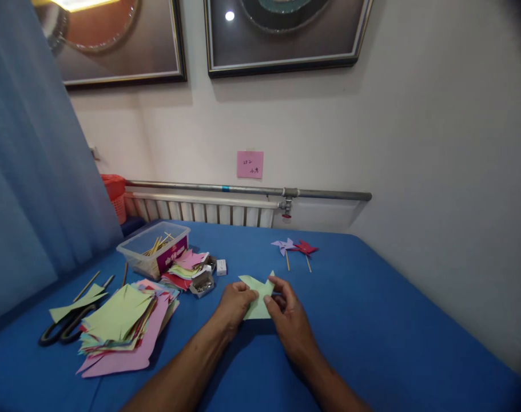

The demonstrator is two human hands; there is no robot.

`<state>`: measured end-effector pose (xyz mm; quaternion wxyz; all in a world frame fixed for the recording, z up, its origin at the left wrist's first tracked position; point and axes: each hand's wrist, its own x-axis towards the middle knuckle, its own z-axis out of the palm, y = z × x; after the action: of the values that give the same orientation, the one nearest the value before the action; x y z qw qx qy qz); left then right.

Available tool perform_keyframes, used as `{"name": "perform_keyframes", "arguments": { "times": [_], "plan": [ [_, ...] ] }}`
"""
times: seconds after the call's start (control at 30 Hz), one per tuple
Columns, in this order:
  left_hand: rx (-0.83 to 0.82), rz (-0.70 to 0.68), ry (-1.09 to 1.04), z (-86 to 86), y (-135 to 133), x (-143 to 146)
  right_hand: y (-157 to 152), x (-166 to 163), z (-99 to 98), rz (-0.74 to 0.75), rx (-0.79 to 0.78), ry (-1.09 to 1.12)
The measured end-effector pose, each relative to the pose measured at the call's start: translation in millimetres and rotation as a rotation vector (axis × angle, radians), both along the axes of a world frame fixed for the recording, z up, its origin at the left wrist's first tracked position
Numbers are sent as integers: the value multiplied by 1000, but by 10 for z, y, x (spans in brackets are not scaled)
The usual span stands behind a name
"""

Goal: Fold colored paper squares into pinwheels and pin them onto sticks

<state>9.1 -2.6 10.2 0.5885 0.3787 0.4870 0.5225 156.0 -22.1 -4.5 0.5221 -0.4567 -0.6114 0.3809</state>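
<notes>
Both of my hands work a light green paper piece (257,294) on the blue table (372,320). My left hand (233,303) pinches its left side with curled fingers. My right hand (288,315) holds the right side, thumb and fingertips pressed on the paper. The paper has folded, pointed corners sticking up near its top.
A stack of coloured paper squares (123,323) lies at the left with black scissors (65,329) beside it. A clear box of wooden sticks (155,249), a small tin of pins (202,283) and more paper sit behind. Two finished pinwheels, purple (285,246) and red (305,249), lie farther back.
</notes>
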Motion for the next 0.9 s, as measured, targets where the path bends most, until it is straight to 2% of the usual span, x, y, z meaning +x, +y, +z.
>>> {"name": "perform_keyframes", "arguments": {
  "times": [0.13, 0.23, 0.43, 0.57, 0.67, 0.9],
  "plan": [
    [33, 80, -49, -14, 34, -50, -79, 12, -2, -18, 195, -173],
    [49, 112, -47, -15, 32, -65, -133, -20, -22, -6, 260, -349],
    [93, 89, -68, -48, 20, -17, -150, -93, -28, -134, 440, -572],
    [95, 66, -107, -59, 8, 2, -143, -88, -4, -186, 532, -618],
    [70, 66, -127, -49, -1, 5, -142, -73, 20, -213, 480, -535],
    [56, 30, -143, -5, -24, 48, -62, -89, 60, -209, 147, -201]
  ]
}}
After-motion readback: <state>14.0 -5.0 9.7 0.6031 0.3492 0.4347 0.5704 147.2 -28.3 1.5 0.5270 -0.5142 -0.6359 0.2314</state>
